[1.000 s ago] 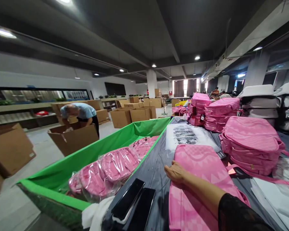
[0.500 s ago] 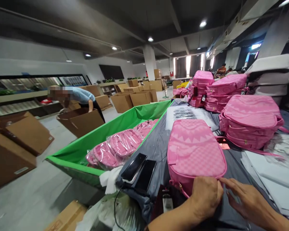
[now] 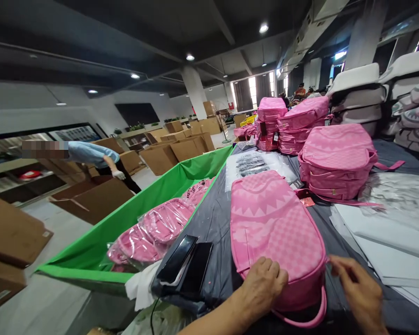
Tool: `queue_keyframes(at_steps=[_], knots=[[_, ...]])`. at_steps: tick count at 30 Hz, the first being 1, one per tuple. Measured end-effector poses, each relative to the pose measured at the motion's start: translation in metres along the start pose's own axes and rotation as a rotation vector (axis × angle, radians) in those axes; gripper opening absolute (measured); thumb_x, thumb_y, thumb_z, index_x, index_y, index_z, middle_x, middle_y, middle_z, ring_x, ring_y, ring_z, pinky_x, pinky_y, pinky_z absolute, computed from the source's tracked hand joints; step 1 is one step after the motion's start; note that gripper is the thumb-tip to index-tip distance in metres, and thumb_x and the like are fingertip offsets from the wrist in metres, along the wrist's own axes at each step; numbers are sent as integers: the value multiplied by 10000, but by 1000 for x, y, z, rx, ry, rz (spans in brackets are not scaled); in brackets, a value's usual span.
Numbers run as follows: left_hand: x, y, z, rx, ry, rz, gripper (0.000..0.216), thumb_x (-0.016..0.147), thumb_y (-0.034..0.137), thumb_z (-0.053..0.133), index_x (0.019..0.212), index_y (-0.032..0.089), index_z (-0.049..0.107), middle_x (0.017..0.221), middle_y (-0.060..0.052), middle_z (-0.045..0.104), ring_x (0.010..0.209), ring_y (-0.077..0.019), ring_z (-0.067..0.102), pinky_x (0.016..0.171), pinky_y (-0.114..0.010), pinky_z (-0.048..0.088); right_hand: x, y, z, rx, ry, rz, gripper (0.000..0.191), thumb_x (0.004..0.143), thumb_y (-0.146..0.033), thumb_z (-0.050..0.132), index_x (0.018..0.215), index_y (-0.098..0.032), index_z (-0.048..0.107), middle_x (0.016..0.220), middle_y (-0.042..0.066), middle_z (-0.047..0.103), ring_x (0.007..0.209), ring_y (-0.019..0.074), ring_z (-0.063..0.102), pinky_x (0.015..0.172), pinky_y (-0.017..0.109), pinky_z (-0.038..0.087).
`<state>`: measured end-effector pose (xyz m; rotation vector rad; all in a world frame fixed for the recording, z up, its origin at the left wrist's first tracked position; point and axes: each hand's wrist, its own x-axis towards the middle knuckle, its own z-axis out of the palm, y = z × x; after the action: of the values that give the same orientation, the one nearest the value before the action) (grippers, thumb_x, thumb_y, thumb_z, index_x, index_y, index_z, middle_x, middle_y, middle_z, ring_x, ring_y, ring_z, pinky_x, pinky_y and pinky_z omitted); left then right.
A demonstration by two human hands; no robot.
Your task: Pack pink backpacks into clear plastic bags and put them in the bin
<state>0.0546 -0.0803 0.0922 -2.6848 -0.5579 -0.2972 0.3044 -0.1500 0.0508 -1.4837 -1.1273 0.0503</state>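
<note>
A pink backpack (image 3: 272, 223) lies flat on the dark table cover (image 3: 212, 218) in front of me, its carry handle (image 3: 300, 318) toward me. My left hand (image 3: 263, 286) rests on its near end, fingers curled over the fabric. My right hand (image 3: 358, 288) is at the bag's near right corner, fingers bent and pinching something small at the edge that I cannot make out.
Two black phones (image 3: 185, 267) lie left of the bag. A green bin (image 3: 125, 218) holds bagged pink backpacks (image 3: 160, 228). Stacked pink backpacks (image 3: 337, 160), plastic sleeves (image 3: 254, 165) and white sheets (image 3: 377, 232) lie beyond. A person (image 3: 94, 156) bends over cardboard boxes (image 3: 91, 200).
My view dropped and swung. The left hand went from the bag's far end to its near end, and the right hand came in at the near right corner. The carry handle now shows.
</note>
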Motion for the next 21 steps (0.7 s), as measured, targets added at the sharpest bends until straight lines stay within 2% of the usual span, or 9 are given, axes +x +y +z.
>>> queue_keyframes(at_steps=[3, 5, 8, 10, 12, 15, 17, 19, 21], knots=[[-15, 11, 1, 11, 63, 77, 204, 943, 298, 618, 838, 193, 479, 722, -5, 539, 635, -178, 485, 576, -335, 306, 56, 10, 21, -57, 19, 40, 586, 867, -746, 519, 831, -204, 740, 772, 63, 754, 618, 190, 691, 571, 273, 546], [-17, 14, -1, -10, 146, 88, 231, 933, 329, 621, 809, 199, 477, 691, -1, 513, 606, -172, 457, 558, -340, 284, 96, 11, 46, -98, -82, -39, 640, 915, -744, 395, 820, -193, 706, 813, 96, 752, 688, 209, 697, 636, 309, 548], [-7, 6, -7, -31, 230, -37, 242, 933, 304, 636, 773, 212, 480, 665, 7, 517, 611, -173, 482, 565, -336, 307, 139, 10, 79, -162, -211, -84, 540, 938, -654, 418, 769, -206, 668, 786, 92, 724, 715, 219, 671, 649, 325, 508], [1, 1, -13, -59, 278, -125, 239, 950, 340, 618, 784, 214, 503, 699, -6, 560, 660, -183, 532, 607, -332, 366, 144, 10, 84, -201, -263, -82, 407, 936, -550, 493, 851, -201, 684, 865, 100, 725, 737, 226, 661, 630, 323, 479], [3, 6, -17, -144, 317, -111, 221, 957, 370, 593, 826, 205, 530, 768, -32, 606, 723, -192, 576, 661, -336, 427, 126, 12, 72, -249, -265, -102, 317, 945, -459, 514, 1002, -196, 681, 979, 114, 714, 776, 232, 659, 623, 322, 467], [-2, 31, -13, -278, 250, -59, 205, 931, 364, 633, 931, 177, 550, 825, -38, 643, 746, -183, 615, 665, -320, 478, 58, 19, 37, -275, -197, -263, 233, 990, -350, 468, 1089, -215, 630, 933, 80, 684, 788, 209, 664, 659, 309, 501], [-1, 52, -3, -309, 114, -84, 264, 915, 392, 678, 968, 176, 536, 826, -18, 660, 732, -181, 642, 599, -300, 481, 2, 26, 19, -213, -221, -375, 172, 992, -248, 456, 1105, -239, 585, 910, 43, 673, 807, 178, 679, 707, 278, 536], [10, 67, 8, -339, -49, -122, 287, 931, 427, 665, 968, 184, 516, 818, -12, 684, 704, -192, 673, 538, -290, 471, -43, 32, 14, -213, -280, -371, 284, 947, -204, 470, 1223, -235, 529, 1032, 60, 670, 906, 185, 693, 763, 286, 569], [28, 76, 17, -373, -204, -145, 272, 981, 434, 583, 999, 173, 509, 789, -30, 709, 657, -217, 696, 510, -295, 474, -68, 36, 20, -259, -298, -304, 421, 888, -170, 464, 1305, -226, 473, 1140, 87, 643, 983, 213, 689, 785, 324, 588]])
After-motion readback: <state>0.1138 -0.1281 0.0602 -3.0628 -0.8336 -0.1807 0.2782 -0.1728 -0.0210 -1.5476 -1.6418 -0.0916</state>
